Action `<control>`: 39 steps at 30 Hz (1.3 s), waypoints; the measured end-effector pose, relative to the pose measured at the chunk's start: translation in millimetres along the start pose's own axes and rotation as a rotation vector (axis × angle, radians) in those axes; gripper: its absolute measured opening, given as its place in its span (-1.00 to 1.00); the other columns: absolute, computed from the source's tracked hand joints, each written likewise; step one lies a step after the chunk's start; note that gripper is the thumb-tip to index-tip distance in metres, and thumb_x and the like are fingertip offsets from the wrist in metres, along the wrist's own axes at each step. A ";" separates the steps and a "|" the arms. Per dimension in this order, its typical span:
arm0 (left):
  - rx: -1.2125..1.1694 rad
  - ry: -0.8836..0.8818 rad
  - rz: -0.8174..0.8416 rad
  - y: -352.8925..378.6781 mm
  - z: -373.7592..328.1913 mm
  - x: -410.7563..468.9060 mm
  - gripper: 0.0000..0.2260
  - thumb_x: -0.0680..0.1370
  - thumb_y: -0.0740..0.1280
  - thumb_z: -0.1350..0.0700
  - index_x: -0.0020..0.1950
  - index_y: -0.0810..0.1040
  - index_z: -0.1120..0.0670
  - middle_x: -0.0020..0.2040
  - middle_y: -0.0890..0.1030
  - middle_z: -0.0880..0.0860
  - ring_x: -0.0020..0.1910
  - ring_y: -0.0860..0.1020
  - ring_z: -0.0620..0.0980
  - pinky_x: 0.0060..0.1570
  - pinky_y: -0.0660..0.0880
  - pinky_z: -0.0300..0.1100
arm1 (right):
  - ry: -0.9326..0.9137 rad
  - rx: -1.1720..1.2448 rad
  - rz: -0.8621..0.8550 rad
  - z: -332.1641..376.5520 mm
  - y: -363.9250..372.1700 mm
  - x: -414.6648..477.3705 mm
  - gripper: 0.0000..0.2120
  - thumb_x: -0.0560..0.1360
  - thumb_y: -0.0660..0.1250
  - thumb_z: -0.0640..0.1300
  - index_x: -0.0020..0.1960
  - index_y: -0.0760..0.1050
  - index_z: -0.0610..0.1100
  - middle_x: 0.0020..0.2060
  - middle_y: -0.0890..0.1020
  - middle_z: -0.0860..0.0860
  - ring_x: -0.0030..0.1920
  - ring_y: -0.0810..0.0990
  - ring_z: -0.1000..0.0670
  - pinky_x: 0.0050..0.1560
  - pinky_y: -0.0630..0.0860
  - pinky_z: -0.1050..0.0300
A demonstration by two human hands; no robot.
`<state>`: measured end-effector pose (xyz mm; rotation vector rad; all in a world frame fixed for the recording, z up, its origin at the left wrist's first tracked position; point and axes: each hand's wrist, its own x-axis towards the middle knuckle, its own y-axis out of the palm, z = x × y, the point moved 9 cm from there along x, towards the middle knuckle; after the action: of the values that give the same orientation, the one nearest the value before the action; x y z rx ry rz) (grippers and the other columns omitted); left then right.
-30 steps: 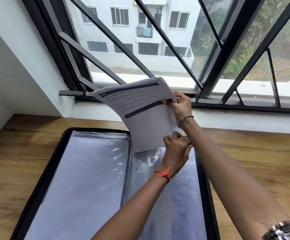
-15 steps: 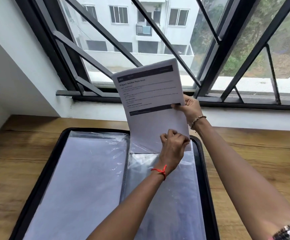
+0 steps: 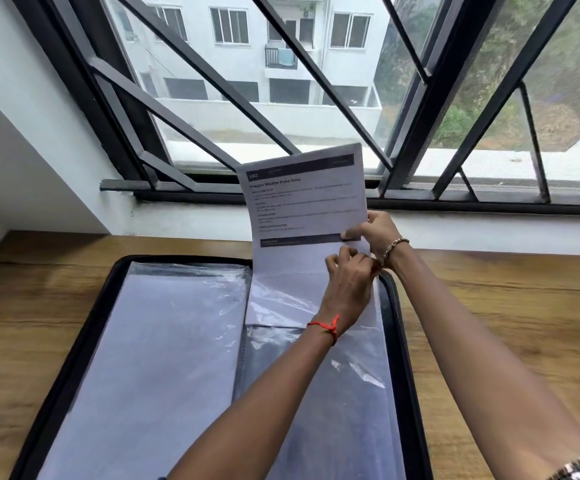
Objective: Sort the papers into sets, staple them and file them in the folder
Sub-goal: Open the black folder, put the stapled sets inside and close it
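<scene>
A grainy wooden table (image 3: 489, 306) carries an open black rectangular folder (image 3: 407, 375) at six o'clock, its glossy clear pockets wrinkled. A printed white paper set (image 3: 305, 202) stands upright, its lower end tucked inside the right sleeve (image 3: 333, 410). The right hand (image 3: 376, 232) pinches its four o'clock edge. The left hand (image 3: 349, 282), fingers curled, pinches the sleeve's top lip.

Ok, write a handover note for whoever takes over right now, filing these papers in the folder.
Left hand pinches the right sleeve at its mouth.
Right hand pinches the papers by the right edge.
Papers stand upright, lower end inside that sleeve; folder lies open on the table.
Done: left sleeve holds sheets; this set is partly in.
Left: slide it fully down, release. No stapler in view.
</scene>
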<state>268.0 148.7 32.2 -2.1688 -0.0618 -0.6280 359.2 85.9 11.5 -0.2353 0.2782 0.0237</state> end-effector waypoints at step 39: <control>0.371 -0.258 0.316 -9.4 83.7 -126.6 -0.32 0.50 -0.17 -0.39 0.50 0.16 -0.05 0.52 0.17 0.12 0.49 0.06 0.08 0.34 -0.09 0.22 | 0.269 -1.040 -0.021 -26.3 -5.5 -17.8 -0.80 0.45 0.29 -0.23 0.05 0.45 -0.27 -0.02 0.52 -0.18 0.06 0.49 -0.19 0.03 0.45 0.02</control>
<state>189.9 239.6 -61.4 -1.8341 0.0257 -0.1393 335.3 74.6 -6.9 -1.2808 0.5157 0.1163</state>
